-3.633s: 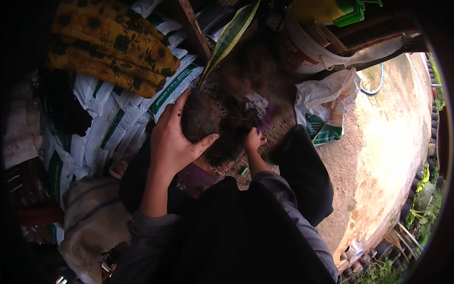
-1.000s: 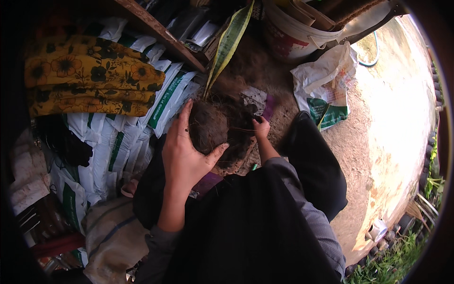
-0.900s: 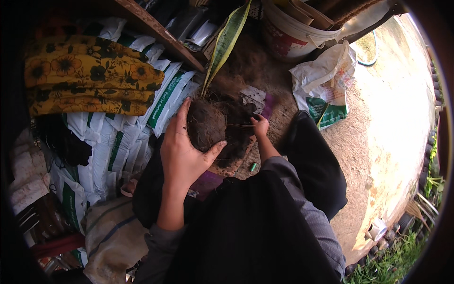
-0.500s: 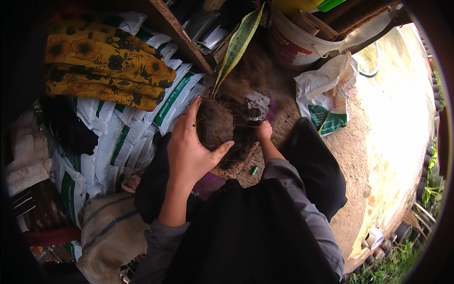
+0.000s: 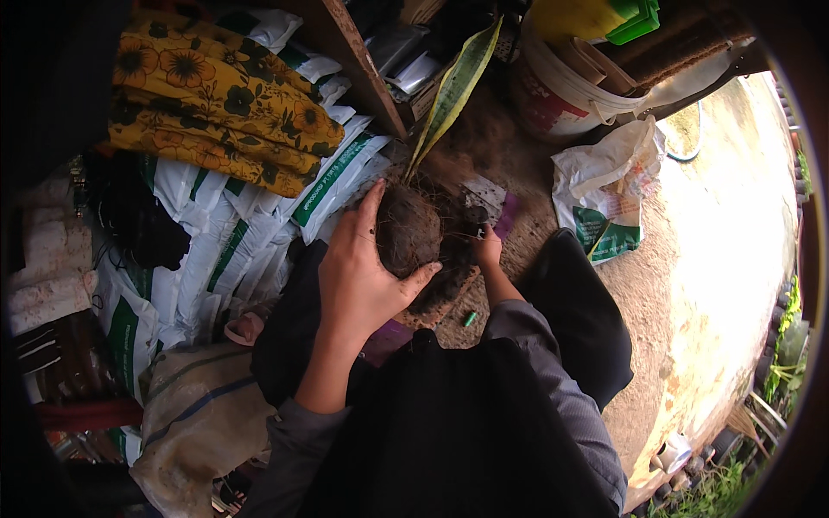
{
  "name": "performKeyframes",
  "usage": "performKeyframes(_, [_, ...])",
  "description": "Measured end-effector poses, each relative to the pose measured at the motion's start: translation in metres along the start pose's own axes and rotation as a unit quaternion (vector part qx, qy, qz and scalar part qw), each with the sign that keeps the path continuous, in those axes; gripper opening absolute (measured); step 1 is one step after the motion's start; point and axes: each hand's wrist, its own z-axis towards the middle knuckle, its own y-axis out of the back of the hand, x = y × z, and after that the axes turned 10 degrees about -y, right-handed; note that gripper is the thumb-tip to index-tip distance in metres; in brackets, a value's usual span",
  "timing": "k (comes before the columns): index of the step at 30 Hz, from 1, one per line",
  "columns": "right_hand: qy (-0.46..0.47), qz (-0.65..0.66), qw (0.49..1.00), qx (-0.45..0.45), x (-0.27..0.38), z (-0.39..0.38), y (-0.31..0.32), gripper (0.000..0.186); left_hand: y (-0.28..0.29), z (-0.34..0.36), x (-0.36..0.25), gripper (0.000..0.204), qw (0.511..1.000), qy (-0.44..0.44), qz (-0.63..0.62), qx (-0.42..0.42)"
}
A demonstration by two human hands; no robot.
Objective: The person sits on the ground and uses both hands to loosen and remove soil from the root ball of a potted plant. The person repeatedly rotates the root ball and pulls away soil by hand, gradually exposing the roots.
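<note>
My left hand is closed around a snake plant's root ball, fingers on its far left and thumb at its near side. The ball is rounded, dark with soil and bristling with thin roots. One tall green leaf with yellow edges rises from its far side and leans right. My right hand is closed just right of the ball, beside dark, soil-covered matter; what its fingers hold is hidden. Loose dark soil lies below the ball. Beyond my right hand is a soiled white and purple sheet.
White and green sacks are stacked at left, under yellow floral cloth. A white bucket stands at the far right, near a crumpled white bag. A small green cylinder lies on the ground. A beige sack sits near left.
The whole view has shifted slightly, moving things right and a little down. My left hand keeps its hold on the root ball. My right hand has moved slightly nearer me relative to the sheet.
</note>
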Motion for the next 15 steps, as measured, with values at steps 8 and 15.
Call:
performKeyframes(8, [0.01,-0.093,0.991,-0.099,0.024,-0.001,-0.002,0.021,-0.007,0.006,0.0,0.099,1.0,0.008,-0.004,0.019])
performKeyframes(15, [-0.09,-0.085,0.971,-0.205,0.011,-0.006,0.001,0.021,-0.011,0.01,-0.001,0.099,1.0,0.003,-0.011,0.013])
